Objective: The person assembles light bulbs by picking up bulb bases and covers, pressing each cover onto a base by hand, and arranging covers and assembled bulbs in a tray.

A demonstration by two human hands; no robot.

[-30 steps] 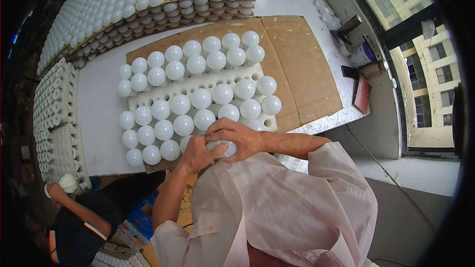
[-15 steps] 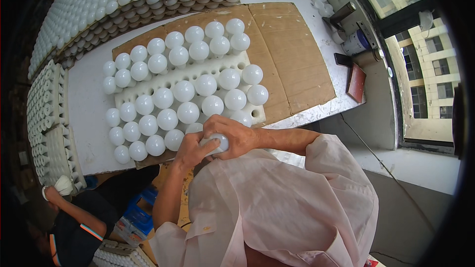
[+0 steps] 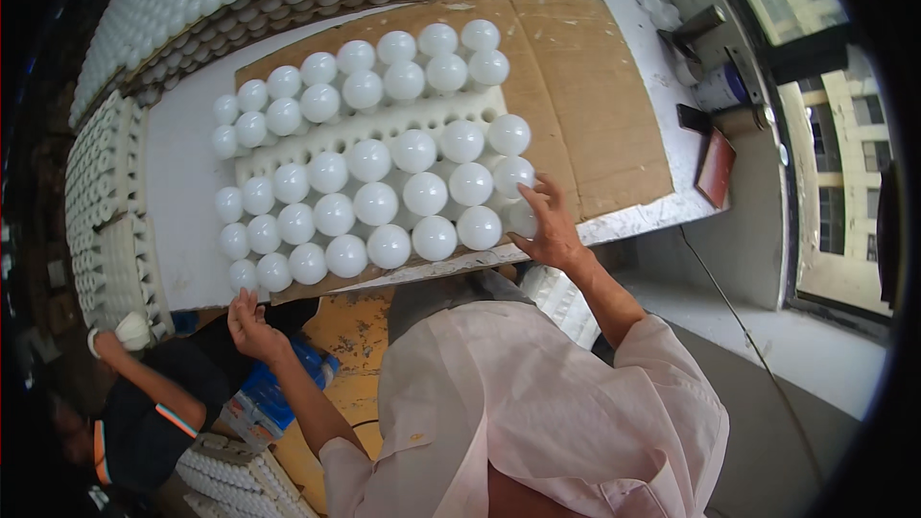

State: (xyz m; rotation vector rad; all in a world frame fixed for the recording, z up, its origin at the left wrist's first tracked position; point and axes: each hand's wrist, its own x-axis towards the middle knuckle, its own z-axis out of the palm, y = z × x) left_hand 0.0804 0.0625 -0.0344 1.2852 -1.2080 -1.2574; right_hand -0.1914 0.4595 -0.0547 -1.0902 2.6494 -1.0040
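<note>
Rows of round white light bulbs [image 3: 389, 247] stand in a white foam tray [image 3: 384, 119] on the bench in front of me. Its bare strip with holes runs between two groups of rows. At the tray's near right corner, my right hand [image 3: 554, 228] has its fingers and thumb around a white bulb [image 3: 521, 219], partly covered by the fingers. My left hand [image 3: 253, 328] is at the near left corner, palm up with loosely bent fingers apart and nothing in it. Its fingertips are just below the corner bulb [image 3: 244, 275].
A cardboard sheet [image 3: 604, 105] lies under the tray. Stacked layers of bulbs [image 3: 192, 0] rise at the far left, with white trays [image 3: 106, 182] nearer. A red-brown flat object [image 3: 715, 169] and dark phone-like object [image 3: 693, 118] lie by the window. Another person's arm [image 3: 144, 379] shows at lower left.
My hands, together around one bulb before, have moved apart: the right to the tray's near right corner, the left to the near left. The tray appears slightly shifted in view.
</note>
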